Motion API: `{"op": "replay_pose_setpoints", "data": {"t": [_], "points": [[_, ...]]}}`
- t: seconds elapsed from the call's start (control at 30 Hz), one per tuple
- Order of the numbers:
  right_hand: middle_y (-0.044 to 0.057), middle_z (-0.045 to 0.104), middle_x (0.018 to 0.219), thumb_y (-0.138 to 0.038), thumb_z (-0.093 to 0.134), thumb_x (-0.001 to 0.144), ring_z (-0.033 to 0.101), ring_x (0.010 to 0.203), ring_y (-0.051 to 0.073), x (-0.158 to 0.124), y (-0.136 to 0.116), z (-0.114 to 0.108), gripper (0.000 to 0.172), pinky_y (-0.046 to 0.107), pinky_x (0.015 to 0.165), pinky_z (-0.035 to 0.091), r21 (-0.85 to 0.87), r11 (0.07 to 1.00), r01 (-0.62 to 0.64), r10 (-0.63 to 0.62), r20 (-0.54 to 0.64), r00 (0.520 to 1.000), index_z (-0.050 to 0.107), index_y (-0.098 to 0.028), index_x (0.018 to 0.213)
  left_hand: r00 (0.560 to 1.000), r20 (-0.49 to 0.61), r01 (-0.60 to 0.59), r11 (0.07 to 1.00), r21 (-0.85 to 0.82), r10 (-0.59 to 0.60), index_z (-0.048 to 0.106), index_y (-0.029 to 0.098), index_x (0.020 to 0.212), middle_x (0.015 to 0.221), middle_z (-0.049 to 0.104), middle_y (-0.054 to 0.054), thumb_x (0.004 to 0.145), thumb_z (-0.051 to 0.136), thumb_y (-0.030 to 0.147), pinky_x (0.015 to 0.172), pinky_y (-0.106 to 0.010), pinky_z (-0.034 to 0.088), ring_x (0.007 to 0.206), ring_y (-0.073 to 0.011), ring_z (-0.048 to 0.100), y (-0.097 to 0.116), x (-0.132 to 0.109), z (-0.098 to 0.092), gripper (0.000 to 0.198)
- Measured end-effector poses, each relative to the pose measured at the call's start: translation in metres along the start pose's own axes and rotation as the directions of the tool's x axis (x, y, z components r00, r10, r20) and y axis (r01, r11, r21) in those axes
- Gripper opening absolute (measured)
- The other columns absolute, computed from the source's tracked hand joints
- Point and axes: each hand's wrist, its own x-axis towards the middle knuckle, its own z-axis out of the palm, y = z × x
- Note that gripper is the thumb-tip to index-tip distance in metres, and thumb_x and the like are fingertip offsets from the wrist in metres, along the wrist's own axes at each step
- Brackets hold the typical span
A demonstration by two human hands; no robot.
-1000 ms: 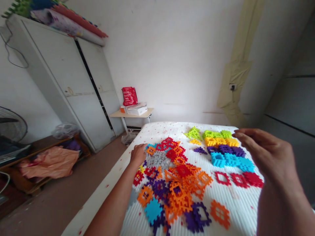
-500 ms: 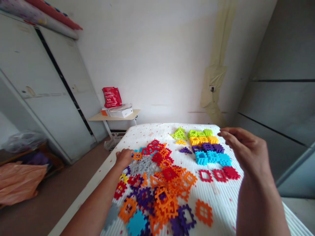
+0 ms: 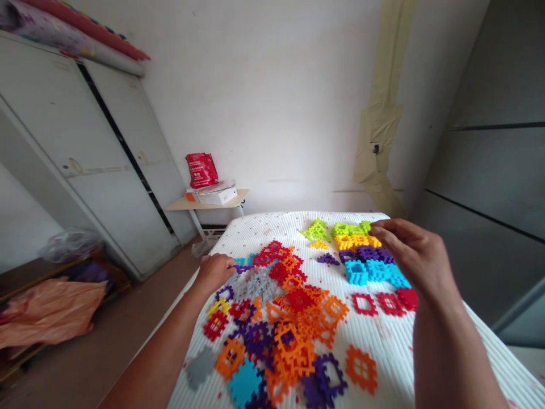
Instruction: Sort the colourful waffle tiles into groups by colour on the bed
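My left hand (image 3: 216, 271) is at the far left of a loose pile of plastic interlocking pieces. Its fingers are closed on the edge of a purple interlocking piece (image 3: 243, 268). Grey pieces (image 3: 255, 286) lie just beyond its fingertips. My right hand (image 3: 411, 250) hovers at the right, fingers curled in a pinch; what they hold, if anything, cannot be made out. Near its fingertips are rows of green pieces (image 3: 351, 229), yellow pieces (image 3: 354, 242), purple pieces (image 3: 368, 253) and blue pieces (image 3: 377, 271). Red pieces (image 3: 389, 304) form a row in front of these.
Orange pieces (image 3: 293, 346) and a blue piece (image 3: 246, 383) lie in the near pile on the white ribbed bedcover (image 3: 272, 224). Green triangles (image 3: 317, 229) are left of the rows. A small table (image 3: 174, 204) bears a red bag (image 3: 201, 169). Grey cabinets (image 3: 489, 182) stand at right.
My right hand has moved left, closer to the rows. By my left hand, a purple piece now shows where an orange one was. The view has shifted slightly.
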Motion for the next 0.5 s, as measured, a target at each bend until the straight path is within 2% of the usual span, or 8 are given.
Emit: {"op": "replay_pose_setpoints", "data": {"t": [0.17, 0.33, 0.4, 0.5], "points": [[0.003, 0.067, 0.073, -0.037, 0.055, 0.079, 0.059, 0.061, 0.014, -0.003, 0.0, 0.036, 0.025, 0.025, 0.056, 0.046, -0.034, 0.997, 0.067, -0.058, 0.225, 0.973, 0.068, -0.016, 0.081, 0.997, 0.067, -0.02, 0.957, -0.289, 0.041, 0.065, 0.021, 0.06, 0.059, 0.062, 0.0, 0.06, 0.059, 0.035, 0.062, -0.027, 0.039, 0.065, -0.0194, 0.056, 0.021, -0.014, -0.009, 0.016], [0.004, 0.07, 0.083, -0.025, 0.054, 0.079, 0.062, 0.07, 0.016, -0.018, 0.005, 0.084, 0.018, 0.027, 0.066, 0.045, -0.042, 0.985, 0.167, -0.129, 0.468, 0.875, 0.07, -0.019, 0.087, 0.984, 0.143, -0.009, 0.824, -0.567, 0.109, 0.065, 0.018, 0.068, 0.061, 0.062, 0.0, 0.064, 0.059, 0.045, 0.057, -0.026, 0.04, 0.058, -0.0164, 0.054, 0.055, -0.029, -0.004, 0.028], [0.005, 0.071, 0.087, -0.023, 0.055, 0.078, 0.061, 0.069, 0.016, -0.026, 0.006, 0.098, 0.019, 0.026, 0.065, 0.044, -0.022, 0.983, 0.181, -0.143, 0.527, 0.838, 0.07, -0.021, 0.09, 0.977, 0.161, -0.004, 0.772, -0.636, 0.138, 0.065, 0.017, 0.067, 0.061, 0.063, 0.0, 0.063, 0.063, 0.044, 0.058, -0.025, 0.041, 0.059, -0.016, 0.055, 0.067, -0.034, -0.001, 0.027], [0.003, 0.07, 0.085, -0.019, 0.055, 0.078, 0.058, 0.067, 0.014, -0.036, 0.006, 0.112, 0.017, 0.024, 0.064, 0.042, 0.038, 0.976, 0.215, -0.195, 0.597, 0.778, 0.071, -0.021, 0.084, 0.97, 0.173, 0.004, 0.701, -0.714, 0.17, 0.065, 0.017, 0.066, 0.061, 0.061, 0.0, 0.061, 0.067, 0.041, 0.057, -0.025, 0.04, 0.057, -0.0145, 0.053, 0.083, -0.038, 0.004, 0.025]]}}
